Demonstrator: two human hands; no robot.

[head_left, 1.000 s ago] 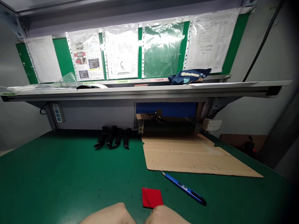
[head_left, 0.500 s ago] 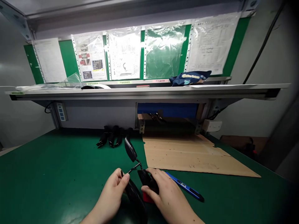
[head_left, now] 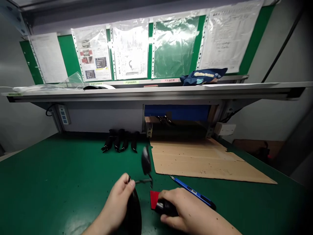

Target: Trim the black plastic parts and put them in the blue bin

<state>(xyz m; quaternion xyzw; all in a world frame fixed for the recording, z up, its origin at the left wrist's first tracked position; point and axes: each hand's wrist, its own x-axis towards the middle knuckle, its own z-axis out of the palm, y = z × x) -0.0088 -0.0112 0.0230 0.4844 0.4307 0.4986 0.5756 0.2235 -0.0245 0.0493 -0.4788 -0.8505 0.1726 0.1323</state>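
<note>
My left hand (head_left: 116, 202) is closed round a black moulded plastic piece (head_left: 134, 212), a curved dark body with a thin runner and a blurred oval part (head_left: 146, 162) sticking up from it. My right hand (head_left: 188, 212) is closed on a small black part (head_left: 166, 207) that lies over a red card (head_left: 154, 197) on the green mat. A blue utility knife (head_left: 193, 192) lies just beyond my right hand.
A flat cardboard sheet (head_left: 202, 161) covers the mat's right half. Several black plastic parts (head_left: 119, 143) lie at the back, below a shelf (head_left: 151, 93) with a blue pouch (head_left: 202, 76). Document sleeves hang on the green board (head_left: 129, 52). A power strip (head_left: 62, 114) is at the left.
My hands came up from the bottom edge holding black moulded pieces. The oval part on the runner swung right, and my right hand moved down onto the red card.
</note>
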